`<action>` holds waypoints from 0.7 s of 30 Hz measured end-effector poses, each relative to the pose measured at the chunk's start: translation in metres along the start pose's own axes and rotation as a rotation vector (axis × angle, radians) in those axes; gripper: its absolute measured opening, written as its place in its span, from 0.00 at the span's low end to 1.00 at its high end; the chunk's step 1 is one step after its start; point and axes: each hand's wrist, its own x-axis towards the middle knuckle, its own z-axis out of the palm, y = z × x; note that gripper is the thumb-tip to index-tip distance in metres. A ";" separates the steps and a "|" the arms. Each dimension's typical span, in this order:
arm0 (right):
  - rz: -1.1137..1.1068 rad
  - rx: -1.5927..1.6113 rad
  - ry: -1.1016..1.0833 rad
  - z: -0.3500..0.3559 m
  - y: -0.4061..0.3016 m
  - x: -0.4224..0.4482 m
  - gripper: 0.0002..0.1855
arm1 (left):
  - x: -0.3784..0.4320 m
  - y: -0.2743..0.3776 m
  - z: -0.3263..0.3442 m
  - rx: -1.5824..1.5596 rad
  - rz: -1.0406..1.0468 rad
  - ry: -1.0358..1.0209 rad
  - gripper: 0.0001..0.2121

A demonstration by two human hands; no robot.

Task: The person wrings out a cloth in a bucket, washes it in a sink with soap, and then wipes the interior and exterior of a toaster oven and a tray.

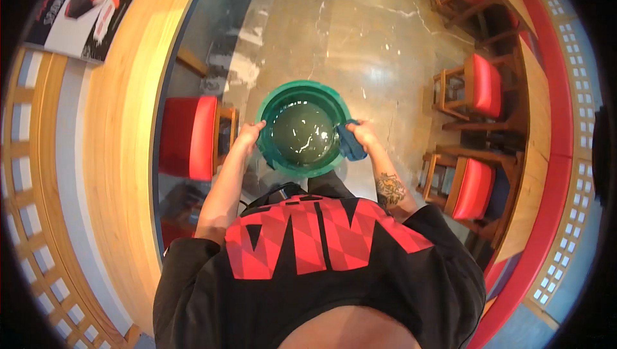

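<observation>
A round green plastic basin [308, 171] with greyish liquid in it is held up in front of my body, above the floor. My left hand [251, 133] grips its left rim, with the thumb on top. On the opposite side my right hand [362, 133] holds a dark blue cloth [352, 145] against the rim. The cloth hangs partly over the basin's outer wall. Bright reflections show on the liquid's surface. How the fingers sit under the rim is hidden on both sides.
Left of me runs a long light-wood counter [120, 122] with a red-cushioned seat [189, 138] beside it and a printed board [87, 9] on top. Several red-cushioned wooden chairs [486, 86] stand along wooden tables [537, 122] at the right. The grey floor [356, 35] has pale cracks.
</observation>
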 end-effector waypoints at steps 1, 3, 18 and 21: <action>-0.020 -0.035 0.007 0.003 -0.033 0.009 0.19 | 0.009 0.020 0.000 0.012 -0.025 0.018 0.16; 0.039 -0.032 -0.103 -0.009 -0.069 0.031 0.21 | 0.020 0.057 0.006 -0.042 -0.033 0.073 0.17; 0.056 -0.083 -0.039 -0.096 -0.278 0.281 0.18 | 0.241 0.314 0.071 -0.245 0.001 -0.157 0.13; 0.041 -0.010 0.022 -0.117 -0.320 0.320 0.17 | 0.285 0.383 0.086 -0.181 -0.034 -0.172 0.14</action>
